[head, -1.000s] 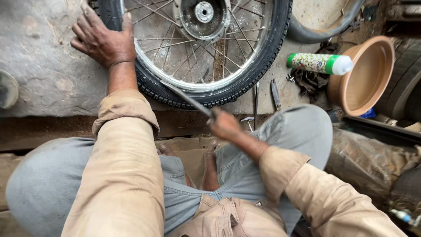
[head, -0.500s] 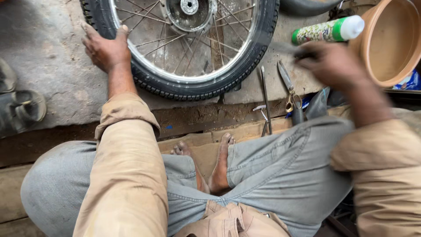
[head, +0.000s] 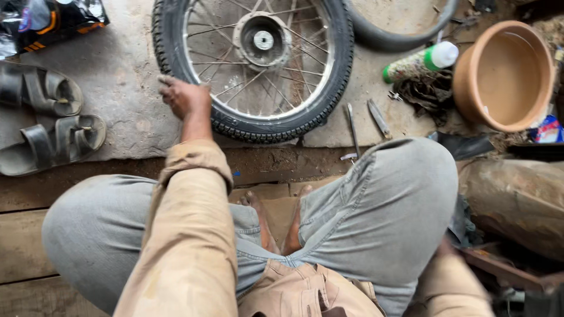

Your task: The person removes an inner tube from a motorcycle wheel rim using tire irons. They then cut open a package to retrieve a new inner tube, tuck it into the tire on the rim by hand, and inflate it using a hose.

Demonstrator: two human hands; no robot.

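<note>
A spoked wheel with a black tyre (head: 338, 70) lies flat on the concrete in front of me, its metal hub (head: 262, 40) facing up. My left hand (head: 185, 98) rests on the tyre's near left edge with the fingers curled over the rubber. My right hand is hidden behind my right knee; only its tan sleeve (head: 455, 285) shows at the bottom right. Two thin metal levers (head: 352, 126) lie on the ground just right of the wheel. I sit cross-legged with bare feet (head: 276, 226) on wooden planks.
A green-capped bottle (head: 420, 61) lies beside an orange bowl (head: 505, 73) at the upper right. Another black tyre (head: 399, 36) curves behind the wheel. A pair of dark sandals (head: 50, 123) sits at the left, a black bag (head: 53, 17) above them. A rusty cylinder (head: 517, 194) lies at the right.
My right hand held a lever against the tyre, reached right toward the bottle, then dropped out of sight behind my knee. My left hand stayed on the tyre.
</note>
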